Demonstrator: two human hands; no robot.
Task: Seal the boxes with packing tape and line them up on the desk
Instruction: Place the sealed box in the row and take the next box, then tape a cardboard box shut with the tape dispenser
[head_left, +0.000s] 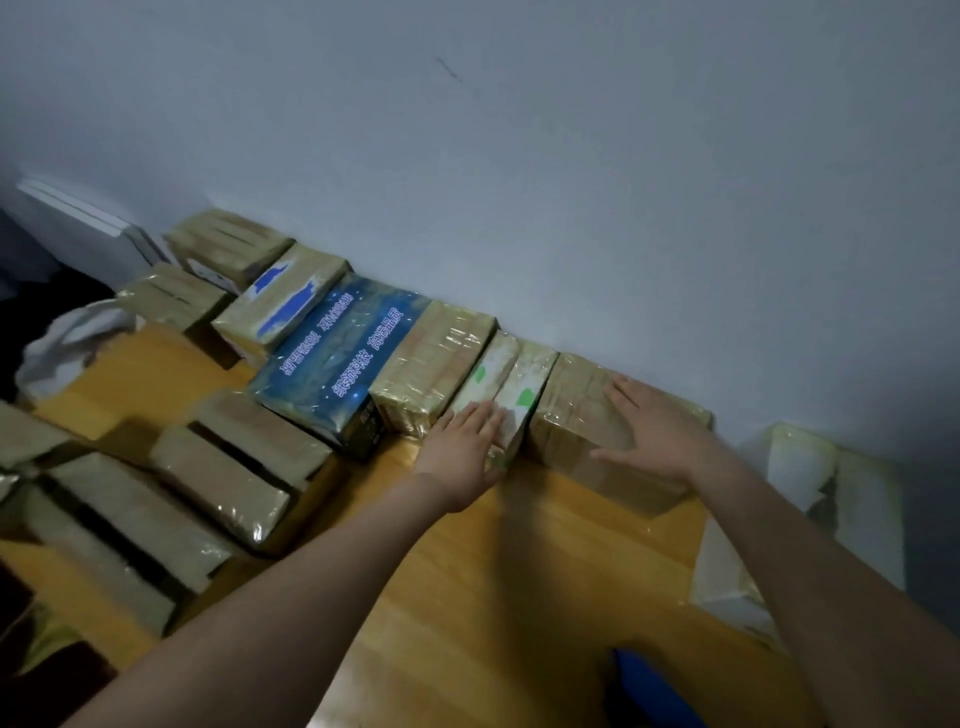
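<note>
Cardboard under shiny clear tape, pretty much everywhere. A row of sealed boxes (436, 364) runs along the far side of the wooden bench (519, 545), pushed up against the grey wall (519, 156). The right hand (652, 431) lies flat on top of the brown box (571, 415) at the right end of that row, fingers (621, 395) spread and relaxed, not gripping anything. The left hand (462, 447) is laid flat, fingers straight, on the near end of the white box with green patches (524, 389) just beside it. That box touches a second white box (488, 369) to its left.

Further left in the row there's a big blue box with white lettering (337, 358), then a box with a torn blue patch (283, 301), and more brown ones behind that.

The near left of the bench is crowded with another bunch of taped boxes (223, 467), lying at angles. A white plastic bag (67, 343) sits at the far left edge. Something blue (649, 691) pokes in at the near edge, too blurry to name. Off the right end there's some pale wrapped packaging (831, 478).
</note>
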